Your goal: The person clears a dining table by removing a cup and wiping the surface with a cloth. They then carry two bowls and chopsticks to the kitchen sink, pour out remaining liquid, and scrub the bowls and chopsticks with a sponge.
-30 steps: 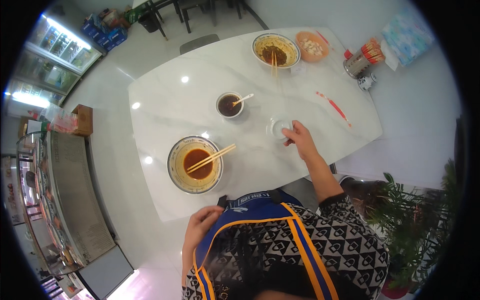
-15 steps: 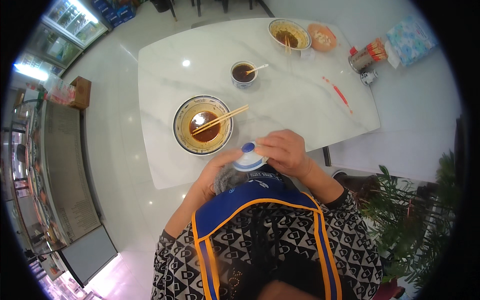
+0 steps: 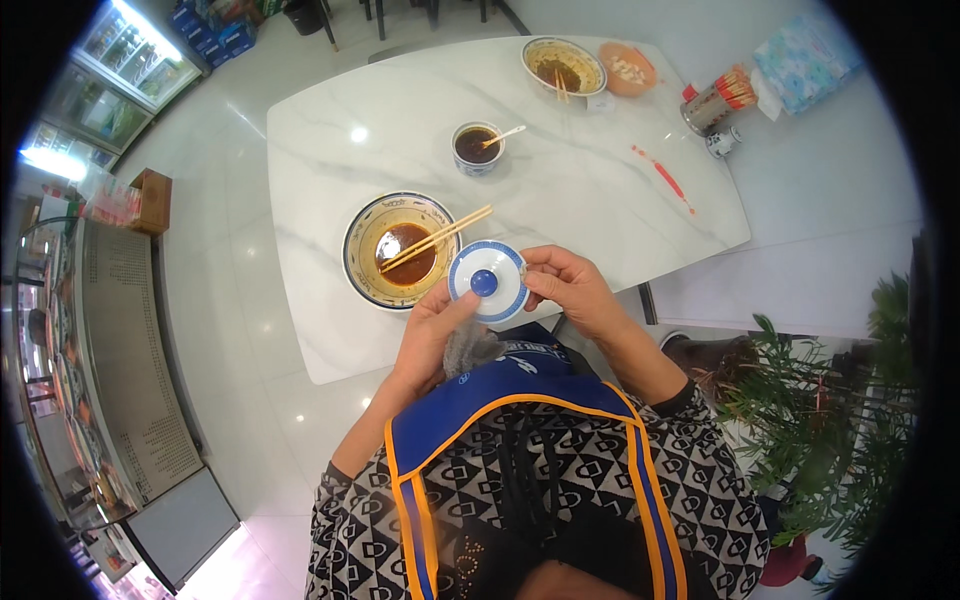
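Note:
Between my two hands is a round white lid (image 3: 506, 268) with a blue knob and a blue patterned rim, its top facing up. My left hand (image 3: 425, 338) grips the near left edge, thumb beside the knob. A grey cloth (image 3: 468, 350) hangs bunched at that hand; how it is held is partly hidden. Fingertips of my right hand (image 3: 572, 287) pinch the lid's right edge. Just beyond the left hand stands a large patterned bowl (image 3: 362, 235) with brown liquid, a pair of chopsticks (image 3: 448, 234) lying across it. Farther back, a small blue-and-white pot (image 3: 474, 168) holds dark sauce and a spoon (image 3: 502, 137).
On the white marbled table (image 3: 330, 170) stand another bowl (image 3: 535, 52) with chopsticks, an orange dish (image 3: 640, 85) of pale pieces, a toothpick holder (image 3: 708, 106), a small jar (image 3: 722, 143) and a tissue pack (image 3: 806, 70). A red-wrapped strip (image 3: 668, 181) lies at right, a plant (image 3: 800, 440) below.
The lid has been raised slightly away from me and tipped so its top shows as a full circle. Both hands have shifted with it, the right now at its edge.

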The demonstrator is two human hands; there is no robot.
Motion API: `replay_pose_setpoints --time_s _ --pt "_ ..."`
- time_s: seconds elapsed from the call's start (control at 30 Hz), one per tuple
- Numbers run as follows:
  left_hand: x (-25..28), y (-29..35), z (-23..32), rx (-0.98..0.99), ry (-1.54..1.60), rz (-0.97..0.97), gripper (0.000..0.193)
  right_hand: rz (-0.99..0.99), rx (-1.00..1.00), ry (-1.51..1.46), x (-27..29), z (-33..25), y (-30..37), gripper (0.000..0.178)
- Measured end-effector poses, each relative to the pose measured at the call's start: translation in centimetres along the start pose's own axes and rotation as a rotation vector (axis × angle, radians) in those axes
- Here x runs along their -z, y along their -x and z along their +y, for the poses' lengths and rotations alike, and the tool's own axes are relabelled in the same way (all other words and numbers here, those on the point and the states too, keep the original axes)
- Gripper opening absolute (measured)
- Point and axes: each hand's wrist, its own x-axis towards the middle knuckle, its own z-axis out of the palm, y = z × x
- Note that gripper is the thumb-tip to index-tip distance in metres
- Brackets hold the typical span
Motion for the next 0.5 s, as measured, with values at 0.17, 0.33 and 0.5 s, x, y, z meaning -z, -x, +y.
replay_pose_setpoints --time_s 0.17,0.33,0.5 --pt "0.1 -0.6 -1.0 0.018 0.046 0.069 0.024 -0.074 -0.084 0.003 1.0 -0.2 -1.4 0.021" --pt "-0.1 -2.4 -2.7 -0.066 0.101 0.074 0.026 0.015 0.084 0.406 2.4 -1.4 -3.2 0.023" --pt "-2.2 -4.8 -4.2 -0.153 0.013 0.247 0.024 -0.113 0.378 0.999 3.9 -3.0 -5.0 0.025"
